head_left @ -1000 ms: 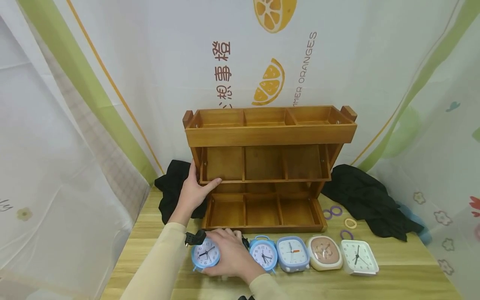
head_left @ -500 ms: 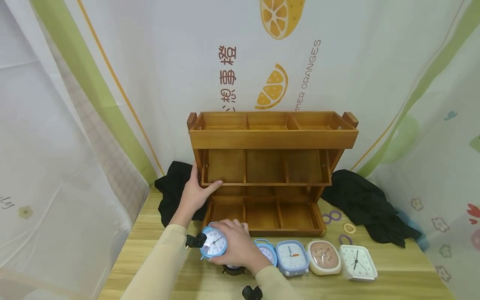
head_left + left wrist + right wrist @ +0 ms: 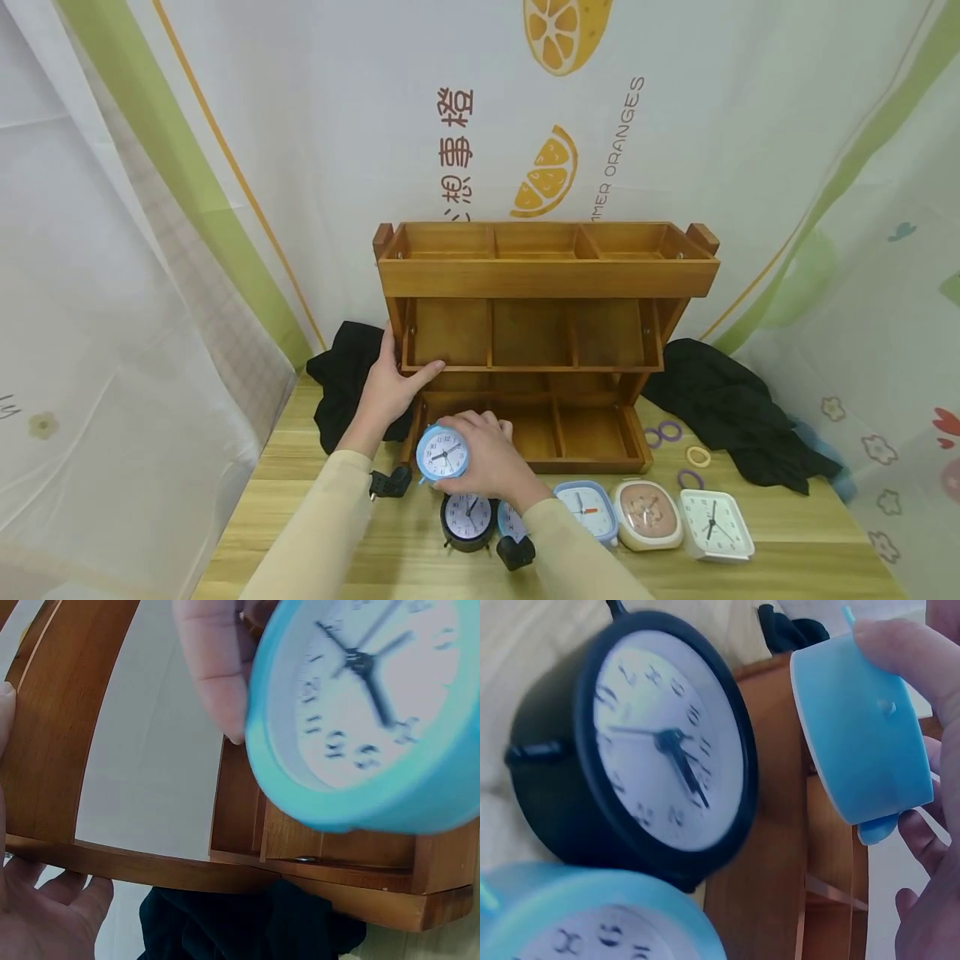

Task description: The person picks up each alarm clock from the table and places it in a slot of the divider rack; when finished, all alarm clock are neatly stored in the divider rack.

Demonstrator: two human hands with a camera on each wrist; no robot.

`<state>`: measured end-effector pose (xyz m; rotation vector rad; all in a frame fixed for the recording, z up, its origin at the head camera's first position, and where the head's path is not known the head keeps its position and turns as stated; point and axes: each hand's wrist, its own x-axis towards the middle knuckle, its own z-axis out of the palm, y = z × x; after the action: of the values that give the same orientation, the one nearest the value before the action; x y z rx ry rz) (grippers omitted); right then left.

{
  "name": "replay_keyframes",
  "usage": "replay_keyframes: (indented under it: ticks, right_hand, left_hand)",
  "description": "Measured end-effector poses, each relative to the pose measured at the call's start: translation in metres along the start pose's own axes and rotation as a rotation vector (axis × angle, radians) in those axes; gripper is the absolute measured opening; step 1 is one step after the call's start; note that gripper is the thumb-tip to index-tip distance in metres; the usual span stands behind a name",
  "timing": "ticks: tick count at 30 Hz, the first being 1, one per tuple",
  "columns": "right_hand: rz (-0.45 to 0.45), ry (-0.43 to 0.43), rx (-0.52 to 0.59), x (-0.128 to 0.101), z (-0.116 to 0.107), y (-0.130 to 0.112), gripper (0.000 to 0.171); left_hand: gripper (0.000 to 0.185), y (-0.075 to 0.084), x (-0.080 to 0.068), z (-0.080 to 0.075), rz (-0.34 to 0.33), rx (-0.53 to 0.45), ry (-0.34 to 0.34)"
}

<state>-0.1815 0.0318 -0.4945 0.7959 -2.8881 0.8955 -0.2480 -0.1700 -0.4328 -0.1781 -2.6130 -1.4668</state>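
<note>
A round light-blue alarm clock [image 3: 441, 454] is gripped in my right hand [image 3: 489, 457], thumb and fingers on opposite sides of its case. It overlaps the front of the left bottom compartment of a three-tier wooden rack [image 3: 547, 279]. My left hand [image 3: 384, 392] holds the rack's left side, thumb across the front and fingers behind the upright. In the right wrist view, the held clock [image 3: 859, 727] shows its blue side, near a black twin-legged alarm clock [image 3: 660, 735] on the table. Beside that sits another light-blue clock [image 3: 512, 523], partly hidden by my right wrist.
Rightward along the row are a blue square clock [image 3: 588, 510], a cream-and-pink clock [image 3: 648, 514] and a white square clock [image 3: 716, 525]. Several hair ties [image 3: 698, 457] lie by the rack. Black cloths [image 3: 738, 408] bunch up on both sides; patterned curtains [image 3: 337, 125] surround the table.
My right hand has lifted the blue clock from the left end of the row and carried it forward and right toward the rack's bottom tier, uncovering the black clock. The left hand stays put.
</note>
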Motion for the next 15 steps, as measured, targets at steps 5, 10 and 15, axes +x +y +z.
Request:
replay_keyframes:
  ticks: [5,10,15]
  right_hand:
    - [0.014,0.007,-0.017,0.011,-0.001,0.01,0.086]
    - [0.034,0.007,-0.05,0.022,-0.001,0.016,0.086]
    - [0.048,0.009,-0.052,0.028,-0.005,0.023,0.087]
  left_hand:
    - [0.117,-0.002,0.0,-0.001,0.003,-0.01,0.007]
    - [0.116,-0.004,-0.001,-0.003,-0.004,-0.021,0.005]
    - [0.116,-0.001,0.001,0.0,-0.002,-0.028,-0.001]
